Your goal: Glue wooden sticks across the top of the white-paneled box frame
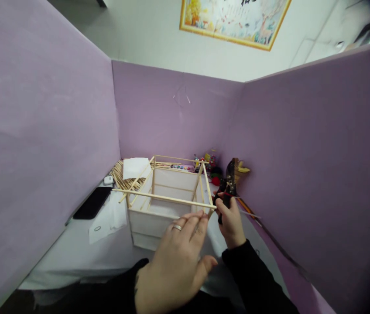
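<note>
A small house frame of thin wooden sticks and white panels (pixel 159 209) stands on the white table. A long stick (pixel 162 197) lies across its near top edge. My left hand (pixel 176 257), with a ring on one finger, reaches toward the frame's near right corner with fingers stretched out and apart, holding nothing. My right hand (pixel 231 220) is closed round black cutting pliers (pixel 227 189), whose jaws sit at the right end of the long stick. Both sleeves are black.
Purple partition walls (pixel 41 131) close in the table on three sides. A pile of loose sticks (pixel 121 174) and a white sheet (pixel 135 167) lie at the back left. A black phone (pixel 92 203) lies at the left. Small colourful items (pixel 209 163) sit at the back.
</note>
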### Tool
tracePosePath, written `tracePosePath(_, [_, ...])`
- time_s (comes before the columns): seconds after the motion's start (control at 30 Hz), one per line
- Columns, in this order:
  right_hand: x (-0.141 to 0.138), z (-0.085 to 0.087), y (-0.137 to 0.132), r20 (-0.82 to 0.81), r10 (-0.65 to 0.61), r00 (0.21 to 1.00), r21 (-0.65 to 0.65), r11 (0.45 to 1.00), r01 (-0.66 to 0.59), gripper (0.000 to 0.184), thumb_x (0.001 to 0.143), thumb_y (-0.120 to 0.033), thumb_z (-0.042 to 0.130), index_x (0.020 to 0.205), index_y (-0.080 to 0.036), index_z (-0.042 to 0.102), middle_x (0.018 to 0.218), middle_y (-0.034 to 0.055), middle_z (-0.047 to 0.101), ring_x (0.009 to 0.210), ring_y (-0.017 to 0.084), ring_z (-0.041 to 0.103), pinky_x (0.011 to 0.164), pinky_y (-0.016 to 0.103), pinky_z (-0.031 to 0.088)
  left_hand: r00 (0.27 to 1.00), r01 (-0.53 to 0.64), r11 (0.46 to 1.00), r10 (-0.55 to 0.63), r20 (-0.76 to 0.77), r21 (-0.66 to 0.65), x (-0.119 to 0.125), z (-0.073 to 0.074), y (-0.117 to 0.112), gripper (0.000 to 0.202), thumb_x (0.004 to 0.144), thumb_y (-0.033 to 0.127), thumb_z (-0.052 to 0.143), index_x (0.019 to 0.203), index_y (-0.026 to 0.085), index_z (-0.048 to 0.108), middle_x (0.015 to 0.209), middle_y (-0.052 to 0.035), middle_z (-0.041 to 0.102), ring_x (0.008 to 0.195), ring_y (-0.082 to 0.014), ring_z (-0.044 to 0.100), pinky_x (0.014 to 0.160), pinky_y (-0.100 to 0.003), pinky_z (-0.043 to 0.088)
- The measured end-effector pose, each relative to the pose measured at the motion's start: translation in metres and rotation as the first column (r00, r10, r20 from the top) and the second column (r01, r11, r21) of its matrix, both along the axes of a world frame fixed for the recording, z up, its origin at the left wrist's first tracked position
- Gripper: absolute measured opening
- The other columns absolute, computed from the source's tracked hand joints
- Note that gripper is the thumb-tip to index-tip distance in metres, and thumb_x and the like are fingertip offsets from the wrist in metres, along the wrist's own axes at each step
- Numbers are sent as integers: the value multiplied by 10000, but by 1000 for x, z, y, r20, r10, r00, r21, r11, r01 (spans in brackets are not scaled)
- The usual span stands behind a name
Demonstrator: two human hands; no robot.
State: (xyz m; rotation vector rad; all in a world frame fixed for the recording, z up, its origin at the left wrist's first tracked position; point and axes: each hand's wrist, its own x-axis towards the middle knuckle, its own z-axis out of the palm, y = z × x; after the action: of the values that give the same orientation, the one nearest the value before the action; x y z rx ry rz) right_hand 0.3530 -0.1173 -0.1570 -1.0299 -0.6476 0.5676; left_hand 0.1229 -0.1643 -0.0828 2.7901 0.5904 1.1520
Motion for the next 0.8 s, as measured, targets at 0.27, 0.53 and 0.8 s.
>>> tracePosePath(0.27, [15, -11, -30, 145, 28, 989, -148, 989, -6, 480, 667, -493, 829, 1023, -204, 684, 1047, 76, 707, 941, 234, 672, 784, 350, 523, 985, -106, 975, 76, 153, 194, -6, 0, 15, 353, 947, 176, 535, 1293, 136, 595, 1200, -127, 722, 1093, -294, 641, 945, -453, 475])
tracePosePath(0.53, [9, -14, -29, 79, 51, 996, -159, 986, -38, 487, 640, -487, 849, 1011, -205, 706, 1010, 73, 724, 945, 247, 674, 845, 374, 513, 982, -149, 972, 123, 144, 181, -4, -5, 34, 202, 914, 114, 532, 1051, 185, 662, 952, -43, 755, 1037, -282, 643, 1059, -464, 309])
tracePosePath(0.8, [17, -18, -47, -17, 101, 995, -193, 976, -102, 591, 579, -561, 885, 1022, -218, 697, 1153, 101, 695, 1026, 283, 660, 909, 410, 484, 984, 106, 992, -115, 133, 75, -26, -3, 65, 183, 918, 99, 540, 948, 234, 660, 889, 20, 745, 1079, -204, 641, 1214, -470, 103])
